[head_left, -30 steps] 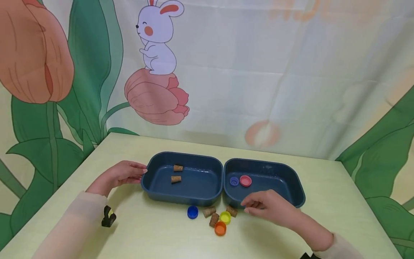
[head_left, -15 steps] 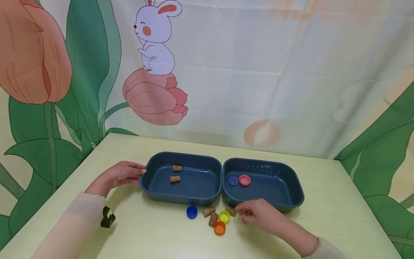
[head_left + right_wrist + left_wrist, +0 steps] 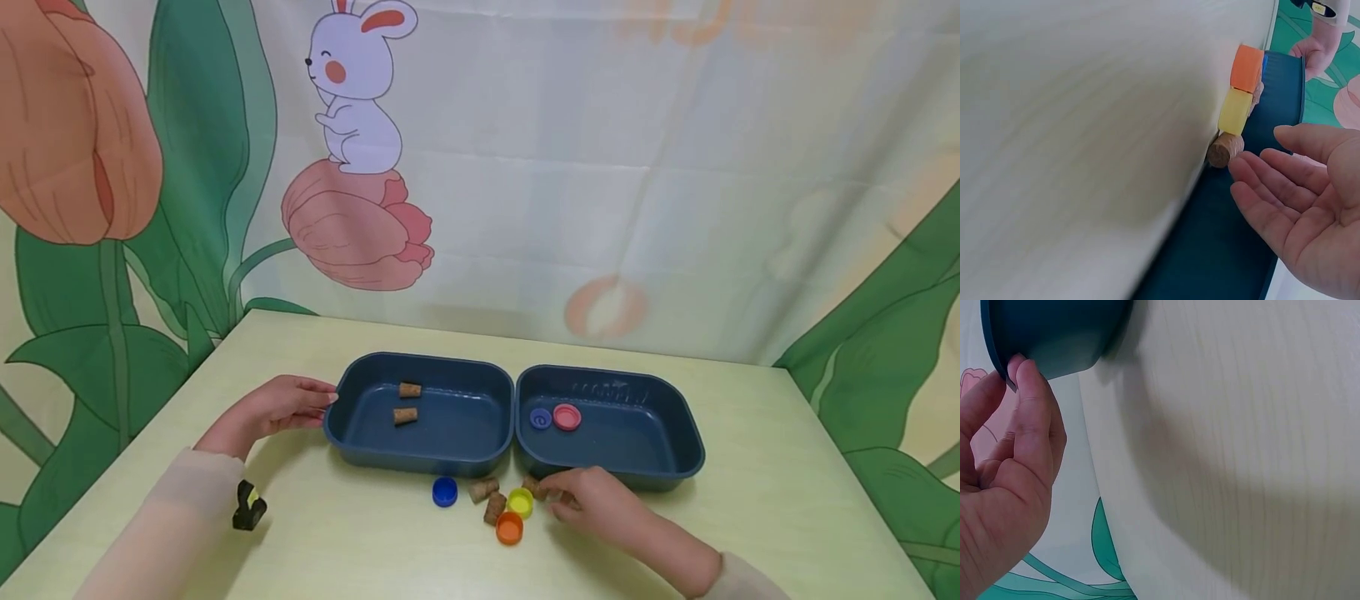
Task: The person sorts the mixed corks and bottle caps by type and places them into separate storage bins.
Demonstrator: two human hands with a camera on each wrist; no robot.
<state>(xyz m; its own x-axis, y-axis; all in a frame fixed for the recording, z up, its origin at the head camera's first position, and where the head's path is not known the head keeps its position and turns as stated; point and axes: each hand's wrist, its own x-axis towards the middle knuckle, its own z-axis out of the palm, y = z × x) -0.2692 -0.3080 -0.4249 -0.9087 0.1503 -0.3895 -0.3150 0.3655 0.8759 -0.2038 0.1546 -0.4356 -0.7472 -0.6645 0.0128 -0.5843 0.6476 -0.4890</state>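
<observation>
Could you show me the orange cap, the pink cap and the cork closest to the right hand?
Orange cap [image 3: 509,528]: head view, middle of its inside.
Pink cap [image 3: 567,417]: head view, middle of its round face.
Cork [image 3: 1225,150]: right wrist view, middle of its visible surface.

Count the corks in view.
5. In the left tray, a far cork and a near cork; on the table, a left cork, middle cork and right cork partly covered by the right hand, which could hide more.

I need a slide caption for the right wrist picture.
Right hand close to a cork, with a yellow cap and an orange cap beyond.
</observation>
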